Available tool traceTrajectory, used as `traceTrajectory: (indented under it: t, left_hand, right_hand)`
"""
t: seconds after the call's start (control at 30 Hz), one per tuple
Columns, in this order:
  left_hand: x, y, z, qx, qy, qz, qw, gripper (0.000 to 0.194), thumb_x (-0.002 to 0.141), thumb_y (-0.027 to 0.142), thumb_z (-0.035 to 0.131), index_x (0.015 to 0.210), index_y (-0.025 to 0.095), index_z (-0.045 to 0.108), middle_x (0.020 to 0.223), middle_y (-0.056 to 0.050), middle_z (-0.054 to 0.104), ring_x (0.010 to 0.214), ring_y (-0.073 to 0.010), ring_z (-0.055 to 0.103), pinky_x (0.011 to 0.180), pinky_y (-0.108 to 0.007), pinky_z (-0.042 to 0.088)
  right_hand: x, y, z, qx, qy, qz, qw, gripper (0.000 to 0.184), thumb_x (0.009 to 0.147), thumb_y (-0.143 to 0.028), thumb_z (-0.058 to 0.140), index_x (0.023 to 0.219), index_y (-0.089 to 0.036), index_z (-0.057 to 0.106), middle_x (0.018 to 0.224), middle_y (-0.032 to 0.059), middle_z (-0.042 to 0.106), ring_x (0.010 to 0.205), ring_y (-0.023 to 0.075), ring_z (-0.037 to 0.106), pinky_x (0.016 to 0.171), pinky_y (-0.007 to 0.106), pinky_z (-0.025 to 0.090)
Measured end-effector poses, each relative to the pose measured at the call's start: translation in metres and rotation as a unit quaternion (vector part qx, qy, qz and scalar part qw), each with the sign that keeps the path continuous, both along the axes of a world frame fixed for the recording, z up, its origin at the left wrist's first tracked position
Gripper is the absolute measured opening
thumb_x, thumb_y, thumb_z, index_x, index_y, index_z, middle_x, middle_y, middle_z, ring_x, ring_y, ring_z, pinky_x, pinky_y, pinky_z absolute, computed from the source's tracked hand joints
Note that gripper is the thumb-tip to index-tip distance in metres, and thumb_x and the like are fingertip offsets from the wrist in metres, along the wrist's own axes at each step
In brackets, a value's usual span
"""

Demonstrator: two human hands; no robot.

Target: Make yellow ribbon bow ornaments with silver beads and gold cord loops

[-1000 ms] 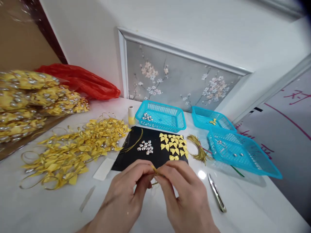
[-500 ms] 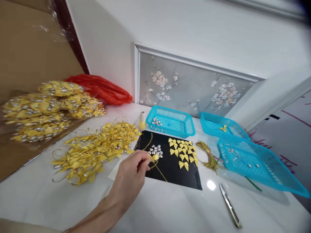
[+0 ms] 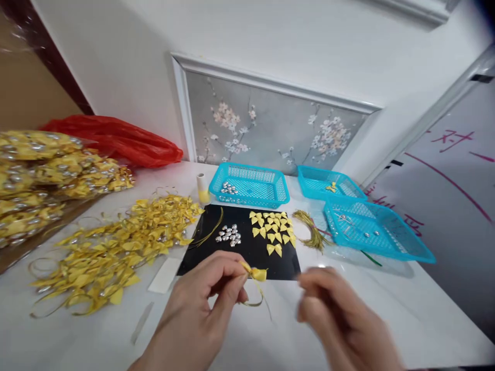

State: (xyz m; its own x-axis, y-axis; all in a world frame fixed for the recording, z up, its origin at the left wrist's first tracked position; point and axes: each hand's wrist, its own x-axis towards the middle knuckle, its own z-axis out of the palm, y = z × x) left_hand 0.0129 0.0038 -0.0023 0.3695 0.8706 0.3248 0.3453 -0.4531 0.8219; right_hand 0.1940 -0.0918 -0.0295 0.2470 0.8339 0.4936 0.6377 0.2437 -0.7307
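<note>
My left hand pinches a yellow ribbon bow between thumb and fingertips. A thin gold cord hangs from the bow in a loop, its loose end pointing down. To the right, my right hand is curled and smeared by motion, apart from the bow; its fingertips are too blurred to show a grip. Beyond the hands lies a black mat. On it are silver beads, several yellow bows in rows and a few gold cords.
Left of the mat spreads a pile of finished bows, with bagged bows and a red plastic bag behind. Blue baskets stand along the back and right. A cord bundle and a thread spool flank the mat.
My right hand has come into view from the lower right. My left hand holds the bow nearer to me, off the bead cluster. The view has turned right, and the knife has left it.
</note>
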Motion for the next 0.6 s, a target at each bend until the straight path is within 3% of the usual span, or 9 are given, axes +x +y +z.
traceTrajectory:
  t: [0.03,0.13,0.2,0.37,0.47,0.6]
  left_hand:
    - [-0.002,-0.002,-0.001,0.022,0.011,0.008,1.0,0.024,0.088,0.018,0.053,0.066,0.024,0.062,0.08,0.002,0.071,0.073,-0.0139,0.07,0.063,-0.02,0.054]
    - [-0.006,-0.006,-0.004,0.054,0.035,0.025,0.998,0.016,0.088,0.018,0.056,0.078,0.027,0.065,0.09,0.002,0.072,0.068,-0.012,0.07,0.064,-0.02,0.055]
    - [-0.006,-0.005,-0.003,0.04,0.034,0.019,0.998,0.015,0.088,0.019,0.056,0.079,0.027,0.065,0.092,0.003,0.073,0.063,-0.0106,0.069,0.06,-0.018,0.055]
    - [-0.006,0.001,0.003,-0.058,-0.006,-0.021,0.998,0.018,0.091,0.024,0.052,0.086,0.032,0.067,0.062,0.008,0.068,0.056,-0.0102,0.068,0.054,-0.012,0.055]
    - [-0.009,0.002,0.001,-0.073,0.022,-0.005,0.997,0.014,0.087,0.029,0.059,0.097,0.035,0.067,0.069,0.009,0.074,0.063,-0.0117,0.072,0.059,-0.014,0.057]
    - [-0.009,0.005,0.002,-0.012,0.053,0.013,0.998,0.01,0.082,0.027,0.067,0.089,0.034,0.069,0.08,0.009,0.077,0.067,-0.0124,0.071,0.062,-0.016,0.056]
  right_hand:
    - [-0.006,0.01,0.005,-0.028,0.004,0.064,0.998,0.018,0.094,-0.024,0.054,0.112,-0.025,0.056,0.083,-0.0023,0.059,0.063,0.0101,0.059,0.052,0.019,0.049]
    - [-0.025,0.037,0.012,-0.029,0.017,0.075,0.997,0.007,0.092,-0.02,0.054,0.098,-0.023,0.055,0.081,-0.0022,0.053,0.065,0.011,0.055,0.059,0.023,0.045]
    - [-0.034,0.046,0.013,-0.032,0.024,0.083,0.996,0.012,0.095,-0.017,0.046,0.087,-0.023,0.053,0.08,-0.0018,0.053,0.068,0.0114,0.053,0.06,0.024,0.041]
    - [-0.028,0.045,0.015,-0.089,0.056,0.116,0.988,0.019,0.098,-0.021,0.044,0.081,-0.022,0.052,0.075,-0.0026,0.051,0.063,0.0111,0.047,0.054,0.023,0.034]
    - [-0.022,0.045,0.019,-0.11,0.058,0.127,0.984,0.019,0.097,-0.023,0.045,0.081,-0.022,0.053,0.073,-0.0029,0.051,0.062,0.0108,0.046,0.053,0.022,0.033]
    - [-0.021,0.049,0.022,-0.118,0.046,0.128,0.984,0.019,0.097,-0.023,0.046,0.079,-0.021,0.053,0.073,-0.0026,0.052,0.062,0.0109,0.047,0.053,0.022,0.033]
